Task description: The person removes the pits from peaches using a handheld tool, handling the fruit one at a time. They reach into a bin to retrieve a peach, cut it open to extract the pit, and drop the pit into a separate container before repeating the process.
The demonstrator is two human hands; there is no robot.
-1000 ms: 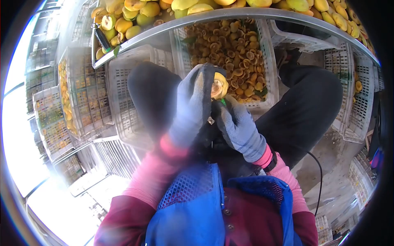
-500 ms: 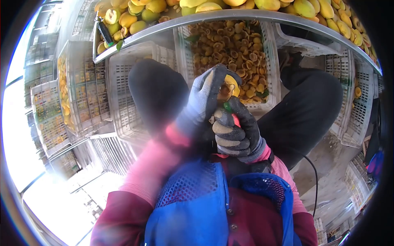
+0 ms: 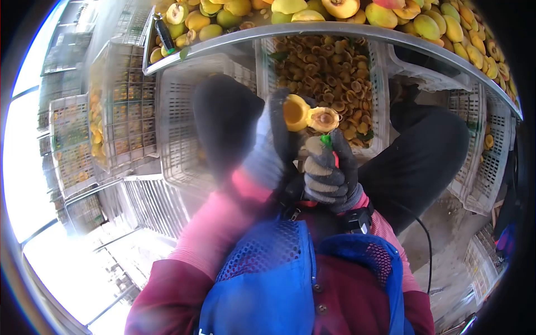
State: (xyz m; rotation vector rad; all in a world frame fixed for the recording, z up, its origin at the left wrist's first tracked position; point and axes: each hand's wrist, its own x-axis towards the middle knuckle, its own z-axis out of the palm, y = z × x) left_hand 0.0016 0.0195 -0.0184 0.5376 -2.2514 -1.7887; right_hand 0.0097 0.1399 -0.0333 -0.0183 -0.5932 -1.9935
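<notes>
My left hand [image 3: 273,131], in a grey-and-black glove, grips a split yellow peach in front of my lap. One peach half [image 3: 296,113] shows a smooth hollow; the other part [image 3: 324,119], joined to it or touching it, has a brown, rough centre. Just below, my gloved right hand [image 3: 329,176] is closed around a small tool with a green and red handle [image 3: 326,140]. Its working end is hidden or too small to make out. The tool's green tip sits close under the right-hand piece.
A metal-edged table [image 3: 346,29] heaped with yellow peaches [image 3: 427,27] spans the far side. On it lies a black-handled tool [image 3: 163,34]. Between my knees stands a white crate [image 3: 379,95] of brownish cut pieces [image 3: 329,67]. More crates [image 3: 125,106] stand left and right.
The peach has come apart into two parts, opened out sideways. My left hand has turned and drawn slightly away from my right hand. The whole view has shifted a little.
</notes>
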